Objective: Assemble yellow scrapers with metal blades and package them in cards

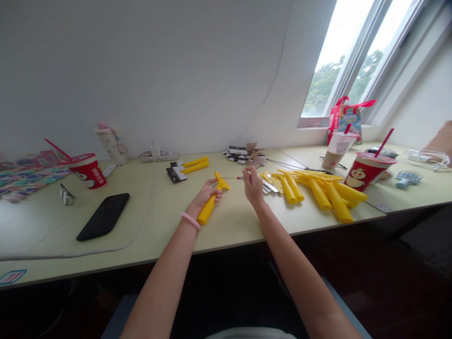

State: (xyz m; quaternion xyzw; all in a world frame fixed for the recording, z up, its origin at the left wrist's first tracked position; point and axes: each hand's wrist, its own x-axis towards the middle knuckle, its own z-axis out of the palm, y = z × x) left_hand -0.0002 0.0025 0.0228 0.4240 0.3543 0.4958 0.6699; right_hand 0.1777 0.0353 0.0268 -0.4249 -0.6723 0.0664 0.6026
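Note:
My left hand is closed around a yellow plastic scraper handle, tilted with its wide head up and away from me. In my right hand is a screwdriver, gripped in a fist; its thin shaft points left and its tip is at or close to the head of the handle. Whether the tip touches cannot be made out. Just right of that hand lie several flat metal blades and a pile of yellow scraper handles.
Finished-looking yellow scrapers with black-and-white cards lie behind my left hand. Card packaging is by the wall. A black phone, a red cup and a cable stand left; another red cup and a clear cup stand right.

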